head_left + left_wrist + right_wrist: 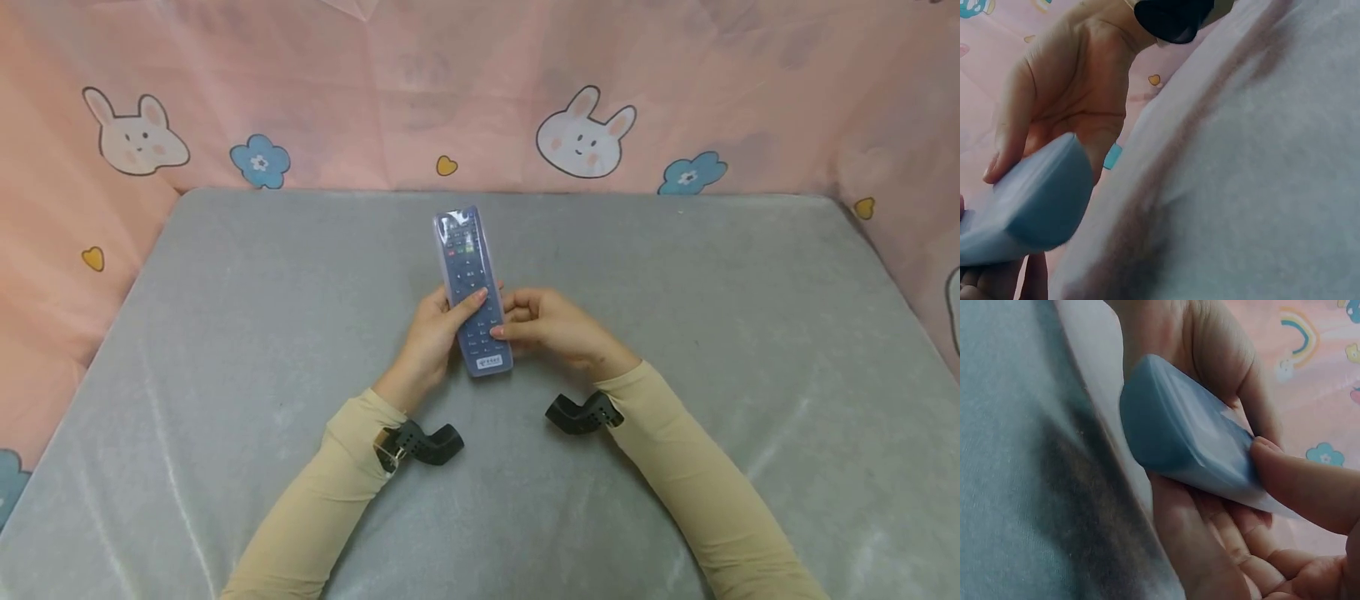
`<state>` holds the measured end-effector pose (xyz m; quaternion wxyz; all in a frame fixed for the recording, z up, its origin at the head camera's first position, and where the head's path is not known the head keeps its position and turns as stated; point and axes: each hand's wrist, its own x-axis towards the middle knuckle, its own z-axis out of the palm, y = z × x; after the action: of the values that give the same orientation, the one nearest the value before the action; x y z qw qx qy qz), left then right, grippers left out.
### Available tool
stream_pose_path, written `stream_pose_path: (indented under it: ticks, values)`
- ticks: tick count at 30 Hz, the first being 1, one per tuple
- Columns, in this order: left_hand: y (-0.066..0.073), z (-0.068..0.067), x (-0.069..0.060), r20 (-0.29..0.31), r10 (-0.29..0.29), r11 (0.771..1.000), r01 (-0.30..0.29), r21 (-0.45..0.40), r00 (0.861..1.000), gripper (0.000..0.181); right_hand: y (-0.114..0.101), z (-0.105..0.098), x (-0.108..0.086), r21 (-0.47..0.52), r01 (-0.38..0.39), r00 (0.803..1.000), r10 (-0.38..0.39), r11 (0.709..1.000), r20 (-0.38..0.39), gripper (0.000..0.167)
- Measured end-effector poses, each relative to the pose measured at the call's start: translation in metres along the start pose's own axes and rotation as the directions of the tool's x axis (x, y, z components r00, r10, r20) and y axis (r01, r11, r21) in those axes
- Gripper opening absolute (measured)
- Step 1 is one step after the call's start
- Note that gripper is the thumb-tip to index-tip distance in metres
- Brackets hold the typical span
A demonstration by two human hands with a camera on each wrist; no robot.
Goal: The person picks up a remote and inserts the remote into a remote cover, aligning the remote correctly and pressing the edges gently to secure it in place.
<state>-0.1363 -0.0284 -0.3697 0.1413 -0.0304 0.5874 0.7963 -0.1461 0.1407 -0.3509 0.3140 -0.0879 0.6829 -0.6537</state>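
A remote control [470, 287] in a clear cover, with dark blue keypad and a white label at its near end, is held above the grey table in the head view. My left hand [433, 337] grips it from the left, thumb across the buttons. From the right, my right hand [558, 329] pinches its lower edge, thumb on top and fingers curled at the side. The left wrist view shows the remote's rounded near end [1054, 197] with the right hand [1075, 87] behind it. In the right wrist view, the right thumb [1304, 481] presses the remote [1191, 428].
A grey cloth covers the table [712, 333]. Pink curtain [390, 100] with rabbits, flowers and hearts hangs behind and at both sides. Black wrist cameras [431, 443] jut inward from both tan sleeves.
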Motion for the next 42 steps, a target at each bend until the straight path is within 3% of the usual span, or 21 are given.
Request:
stream_pose_path:
  ticks: [6,10,14,18,23,29,32,36,40,42]
  values:
    - [-0.002,-0.001,0.005,0.037,-0.033,0.998,0.031,0.061,0.999,0.041,0.000,-0.003,0.000,0.006,-0.058,0.998,0.058,0.998,0.040,0.026]
    - [-0.004,-0.002,0.006,0.086,-0.034,0.996,0.027,0.084,0.996,0.049,0.002,-0.007,0.000,0.015,-0.062,0.998,0.062,0.998,0.022,0.028]
    - [-0.010,-0.002,0.006,0.121,-0.072,0.993,0.059,0.106,0.990,0.046,0.005,-0.012,0.000,0.016,-0.071,0.997,0.072,0.997,-0.024,0.025]
    - [-0.018,-0.002,0.005,0.096,-0.095,0.989,0.083,0.125,0.991,0.043,0.011,-0.014,-0.001,0.010,-0.097,0.994,0.097,0.995,-0.047,0.020]
    - [-0.023,-0.004,0.005,0.049,-0.105,0.981,0.096,0.168,0.993,0.041,0.015,-0.014,0.000,0.013,-0.121,0.992,0.121,0.993,-0.017,0.015]
    - [-0.022,-0.002,0.005,-0.016,-0.028,0.967,0.031,0.253,0.999,0.042,0.016,-0.017,0.003,0.005,-0.122,0.992,0.122,0.993,-0.019,0.017]
    - [-0.020,-0.003,0.006,-0.019,-0.007,0.971,0.011,0.240,1.000,0.046,0.017,-0.019,0.005,0.008,-0.125,0.992,0.125,0.992,-0.030,0.016]
    - [-0.017,-0.010,0.010,0.086,-0.039,0.973,0.018,0.229,0.996,0.062,0.017,-0.020,0.007,-0.006,-0.115,0.989,0.114,0.993,-0.098,0.019]
    - [-0.014,-0.016,0.014,0.206,-0.085,0.974,0.037,0.223,0.975,0.074,0.018,-0.023,0.008,-0.029,-0.096,0.982,0.090,0.995,-0.163,0.024]
    - [-0.013,-0.018,0.014,0.226,-0.097,0.973,0.044,0.226,0.969,0.076,0.020,-0.025,0.009,-0.029,-0.085,0.982,0.079,0.996,-0.174,0.026]
